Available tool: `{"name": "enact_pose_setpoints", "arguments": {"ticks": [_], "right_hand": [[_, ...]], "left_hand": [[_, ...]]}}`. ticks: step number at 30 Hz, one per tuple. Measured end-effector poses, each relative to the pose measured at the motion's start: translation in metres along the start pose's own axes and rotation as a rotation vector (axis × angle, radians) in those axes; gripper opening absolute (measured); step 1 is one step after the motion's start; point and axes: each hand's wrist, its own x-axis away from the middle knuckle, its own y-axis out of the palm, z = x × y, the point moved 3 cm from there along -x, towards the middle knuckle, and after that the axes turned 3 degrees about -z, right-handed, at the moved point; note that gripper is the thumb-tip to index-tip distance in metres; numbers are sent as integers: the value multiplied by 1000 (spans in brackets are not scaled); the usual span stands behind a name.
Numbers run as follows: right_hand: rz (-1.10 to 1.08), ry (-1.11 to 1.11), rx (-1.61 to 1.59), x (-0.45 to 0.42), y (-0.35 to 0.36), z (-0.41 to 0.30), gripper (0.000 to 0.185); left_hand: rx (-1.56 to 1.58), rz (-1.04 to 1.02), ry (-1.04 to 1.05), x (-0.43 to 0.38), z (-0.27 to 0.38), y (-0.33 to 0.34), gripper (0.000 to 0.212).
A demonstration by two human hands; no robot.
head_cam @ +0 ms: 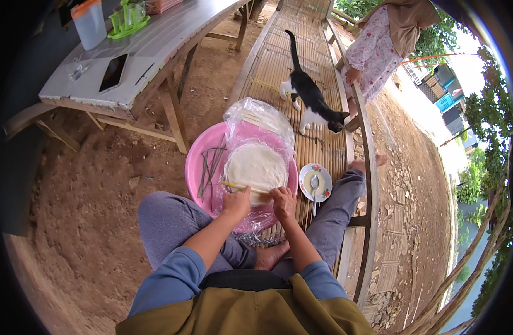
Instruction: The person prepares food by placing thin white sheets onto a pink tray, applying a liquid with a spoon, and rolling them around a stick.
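A stack of round, pale dough wrappers lies on clear plastic over a pink plastic basin in front of my crossed legs. Along the stack's near side runs a thin rolled wrapper, with a yellow tip sticking out at its left end. My left hand grips this roll near its middle, thumb and fingers bent over it. At the right end my right hand pinches it; the fingers hide that end. Several thin grey-green strips rest in the basin's left side. A clear plastic bag with pale pieces inside covers the far rim.
Right of the basin, a floral saucer holds pale liquid and a metal spoon. A black-and-white cat stands on the bamboo bench. Beyond the wooden rail is a person. A phone lies on the table.
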Motion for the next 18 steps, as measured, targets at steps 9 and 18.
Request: {"name": "enact_pose_setpoints", "arguments": {"ticks": [9,18], "right_hand": [[-149,-79,44,26,18,-36,44],[-310,3,-7,18,23,-32,52]], "left_hand": [[13,-53,-23,-1,-1,1,54],[63,-44,-192,-7,-12,-5,60]]}}
